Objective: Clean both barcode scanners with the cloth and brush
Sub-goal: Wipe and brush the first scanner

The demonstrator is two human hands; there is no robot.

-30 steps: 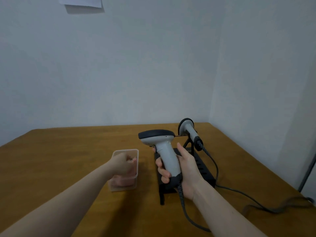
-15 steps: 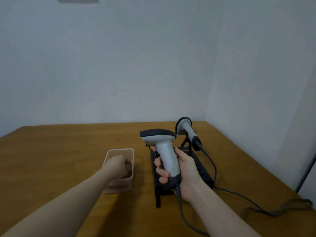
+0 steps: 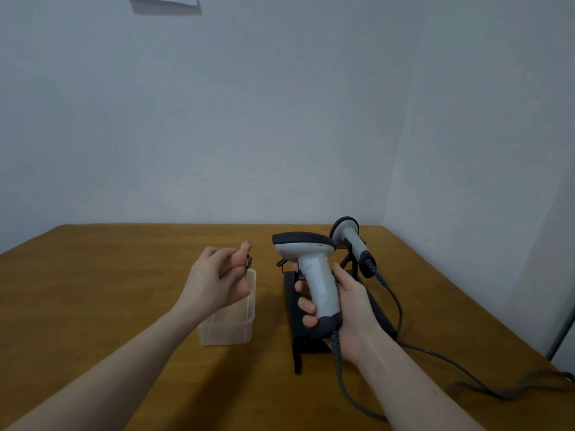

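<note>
While the right hand (image 3: 348,309) grips a scanner (image 3: 311,269), the left hand (image 3: 217,281) pinches a brush (image 3: 248,261) above the tub (image 3: 230,331).

Quick headcount: two barcode scanners, one grey one (image 3: 314,275) at centre frame and a second scanner (image 3: 350,241) just right of it, further back. Two cables, one (image 3: 351,390) off the grey one and one (image 3: 435,353) trailing to the lower right. One black stand (image 3: 298,337), one clear plastic tub (image 3: 230,328), one wooden table (image 3: 93,290). One paper sheet (image 3: 163,0), upper left.
</note>
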